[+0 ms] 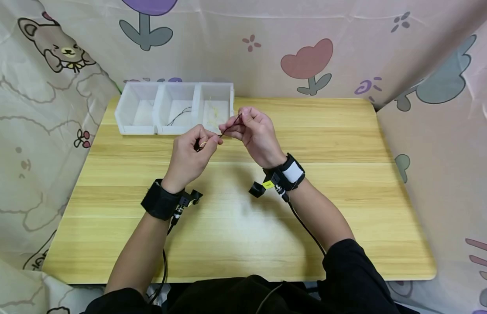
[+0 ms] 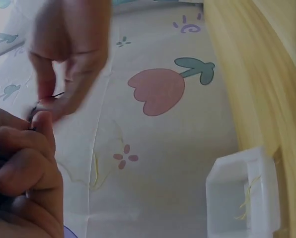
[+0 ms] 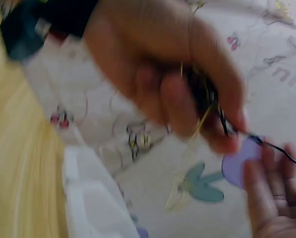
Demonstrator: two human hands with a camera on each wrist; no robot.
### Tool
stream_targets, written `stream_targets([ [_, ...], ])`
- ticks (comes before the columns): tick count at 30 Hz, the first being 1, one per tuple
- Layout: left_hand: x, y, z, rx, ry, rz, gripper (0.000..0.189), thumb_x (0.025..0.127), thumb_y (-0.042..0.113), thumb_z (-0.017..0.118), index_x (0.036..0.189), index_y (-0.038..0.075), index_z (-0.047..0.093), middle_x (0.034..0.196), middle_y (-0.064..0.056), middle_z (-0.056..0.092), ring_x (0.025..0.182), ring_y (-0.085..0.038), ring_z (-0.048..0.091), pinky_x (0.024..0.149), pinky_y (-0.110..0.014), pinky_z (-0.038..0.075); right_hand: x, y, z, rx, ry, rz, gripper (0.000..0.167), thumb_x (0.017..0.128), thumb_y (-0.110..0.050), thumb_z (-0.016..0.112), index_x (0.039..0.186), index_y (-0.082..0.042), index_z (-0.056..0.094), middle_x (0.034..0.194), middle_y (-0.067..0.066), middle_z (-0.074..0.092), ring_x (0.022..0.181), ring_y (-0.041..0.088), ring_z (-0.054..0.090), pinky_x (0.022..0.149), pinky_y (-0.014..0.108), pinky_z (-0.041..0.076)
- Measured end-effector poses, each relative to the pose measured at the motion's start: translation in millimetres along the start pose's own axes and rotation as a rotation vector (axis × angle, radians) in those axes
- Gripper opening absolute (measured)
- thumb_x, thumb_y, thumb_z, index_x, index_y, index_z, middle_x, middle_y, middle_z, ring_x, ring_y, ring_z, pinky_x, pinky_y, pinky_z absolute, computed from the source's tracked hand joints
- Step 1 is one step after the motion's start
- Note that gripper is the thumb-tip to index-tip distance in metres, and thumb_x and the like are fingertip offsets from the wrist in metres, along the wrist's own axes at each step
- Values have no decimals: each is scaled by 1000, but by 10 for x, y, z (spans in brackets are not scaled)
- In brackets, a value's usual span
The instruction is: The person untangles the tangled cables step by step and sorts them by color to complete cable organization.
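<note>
A small tangle of black and yellow wires (image 3: 201, 91) is held inside my curled left hand (image 1: 190, 152). A thin black wire (image 1: 230, 124) runs from the left thumb and fingertip across to my right hand (image 1: 264, 136), which pinches it between thumb and forefinger. The two hands nearly meet, raised in front of the tray. From the left hand a yellow wire (image 3: 203, 122) hangs down, seen in the right wrist view. Much of the tangle is hidden by the left fingers.
At the table's back left stands a white tray (image 1: 156, 114) with three compartments. Dark wires (image 1: 180, 114) lie in its middle one, yellow wires (image 1: 214, 114) in its right one. A printed curtain (image 1: 212, 52) surrounds the wooden table (image 1: 345, 144). Cables (image 1: 306, 224) trail from both wrist cameras.
</note>
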State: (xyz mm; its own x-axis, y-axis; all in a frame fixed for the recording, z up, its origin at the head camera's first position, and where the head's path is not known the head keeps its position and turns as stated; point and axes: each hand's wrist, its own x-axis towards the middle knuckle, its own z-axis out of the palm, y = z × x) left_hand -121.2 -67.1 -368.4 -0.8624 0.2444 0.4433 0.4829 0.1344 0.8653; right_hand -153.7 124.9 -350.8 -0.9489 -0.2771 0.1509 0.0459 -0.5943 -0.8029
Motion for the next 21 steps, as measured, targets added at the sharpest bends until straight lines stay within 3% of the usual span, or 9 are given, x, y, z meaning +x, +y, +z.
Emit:
stream_targets([
  [3, -32, -31, -13, 58, -32, -10, 35, 101, 10, 62, 75, 7, 38, 68, -4, 54, 59, -15, 53, 50, -25, 28, 35, -78, 36, 83, 85, -52, 27, 111, -16, 32, 92, -7, 49, 74, 3, 50, 65, 14, 55, 68, 28, 55],
  [5, -66, -55, -34, 85, -47, -31, 34, 102, 11, 61, 77, 8, 38, 64, -3, 41, 54, -15, 40, 52, -26, 26, 75, -150, 29, 108, 144, -108, 27, 111, -19, 32, 92, -7, 46, 72, 1, 38, 60, 12, 40, 57, 23, 46],
  [7, -95, -68, -48, 101, -48, -48, 34, 102, 11, 60, 76, 10, 37, 64, -2, 33, 54, -16, 32, 55, -27, 25, 113, -189, 8, 50, 172, -172, 24, 111, -18, 34, 91, -8, 45, 71, 0, 33, 57, 10, 33, 51, 21, 35],
  [9, -109, -68, -52, 81, -35, -46, 34, 101, 10, 59, 75, 9, 37, 65, -1, 31, 55, -16, 30, 57, -27, 24, 135, -174, -8, -76, 159, -249, 23, 110, -14, 38, 90, -7, 46, 70, 2, 33, 56, 11, 30, 50, 21, 33],
  [13, -69, -34, -40, 27, -11, 32, 35, 100, 8, 59, 73, 7, 36, 64, -2, 30, 54, -15, 29, 57, -27, 23, 124, -25, 2, -580, 21, -428, 16, 105, 0, 48, 90, 5, 54, 71, 11, 49, 58, 19, 43, 54, 25, 42],
  [16, -27, -4, -37, -27, 8, 81, 35, 99, 6, 60, 72, 5, 36, 63, -2, 30, 53, -14, 28, 55, -27, 22, 88, 99, 39, -873, -131, -447, 12, 103, 1, 53, 95, 7, 61, 86, 13, 67, 69, 19, 56, 61, 28, 46],
  [18, -9, 19, -35, -70, 16, 88, 35, 98, 5, 60, 72, 4, 36, 62, -2, 31, 53, -14, 28, 55, -27, 23, 60, 169, 65, -946, -231, -381, 13, 104, -3, 53, 98, 3, 62, 91, 11, 70, 74, 17, 60, 65, 29, 48],
  [21, 1, 32, -36, -113, 17, 83, 35, 98, 4, 59, 72, 3, 35, 62, -3, 31, 53, -14, 29, 54, -27, 23, 27, 237, 89, -995, -315, -297, 13, 105, -4, 51, 101, 1, 62, 84, 5, 67, 68, 12, 57, 63, 29, 47],
])
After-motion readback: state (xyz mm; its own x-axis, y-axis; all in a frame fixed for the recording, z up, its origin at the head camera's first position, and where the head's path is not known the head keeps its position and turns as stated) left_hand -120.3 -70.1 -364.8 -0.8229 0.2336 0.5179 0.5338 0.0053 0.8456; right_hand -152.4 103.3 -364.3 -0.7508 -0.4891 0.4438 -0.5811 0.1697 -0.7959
